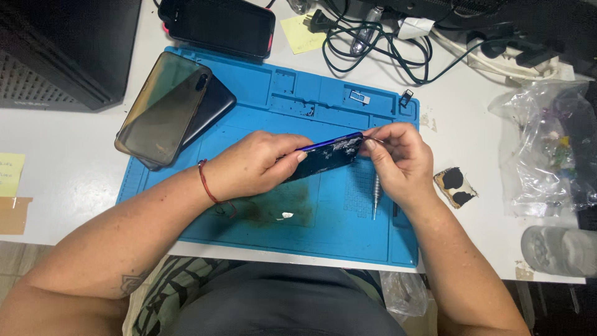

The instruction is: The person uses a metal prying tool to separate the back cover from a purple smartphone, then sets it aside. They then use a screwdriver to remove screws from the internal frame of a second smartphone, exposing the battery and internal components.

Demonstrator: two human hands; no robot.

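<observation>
My left hand (255,163) grips a dark blue phone (328,155), held tilted on its edge above the blue work mat (273,93). Pale residue marks the phone's back near its top end. My right hand (401,158) pinches something thin at the phone's top corner; what it holds is too small to tell. A red cord is around my left wrist. A metal screwdriver (375,198) lies on the mat just under my right hand.
Two phones (168,109) lie stacked at the mat's top left, another dark phone (217,26) behind them. Tangled cables (373,46) and a yellow note (303,34) sit at the back. Clear plastic bags (547,143) and a small jar (556,249) stand at right.
</observation>
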